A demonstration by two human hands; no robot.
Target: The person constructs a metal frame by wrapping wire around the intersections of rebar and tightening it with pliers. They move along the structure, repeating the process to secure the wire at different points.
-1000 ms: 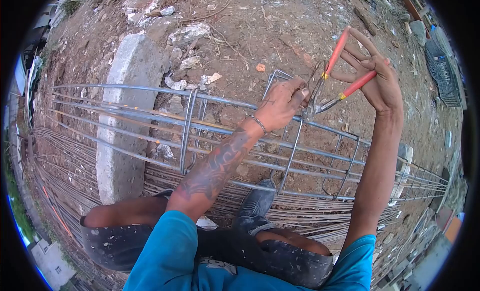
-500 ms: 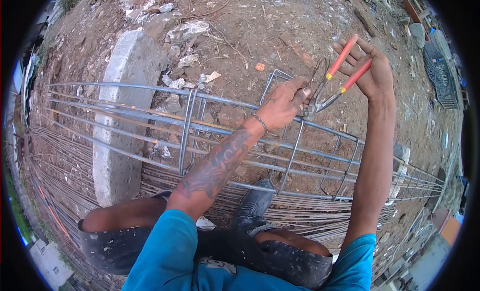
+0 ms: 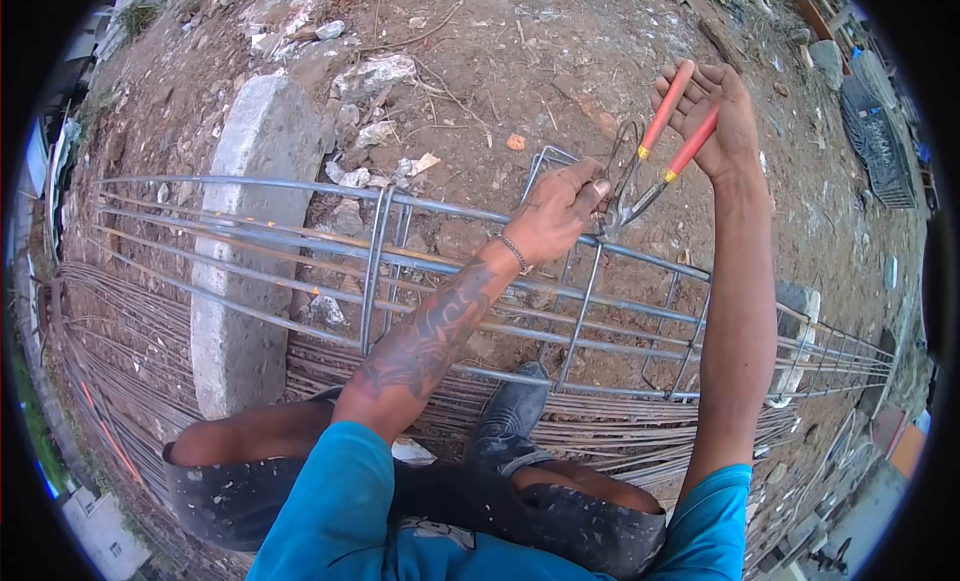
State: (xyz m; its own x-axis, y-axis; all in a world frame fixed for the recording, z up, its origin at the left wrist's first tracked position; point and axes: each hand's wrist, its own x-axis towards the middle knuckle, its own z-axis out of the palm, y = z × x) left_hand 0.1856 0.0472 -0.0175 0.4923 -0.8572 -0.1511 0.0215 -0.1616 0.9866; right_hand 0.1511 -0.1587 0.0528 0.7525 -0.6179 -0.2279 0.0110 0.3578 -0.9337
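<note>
Red-handled pincers (image 3: 634,203) have their jaws at the top bar of a steel rebar cage (image 3: 640,299), where a stirrup crosses it. My right hand (image 3: 716,116) is at the red handles, its fingers behind them and spread. Beside the jaws, my left hand (image 3: 560,209) is closed with thumb and fingers pinched on thin tie wire (image 3: 626,141), which loops up above the bar. The wire's lower end is hidden by the fingers and jaws.
The cage rests across a concrete block (image 3: 240,161) on the left and another support (image 3: 797,326) on the right. Loose bars (image 3: 610,421) lie beneath it, near my boot (image 3: 510,406). A black crate (image 3: 880,156) is at the far right; rubble dots the soil.
The two red handles have come closer together, and my right hand has moved left with them. My left hand has stayed at the same joint on the bar.
</note>
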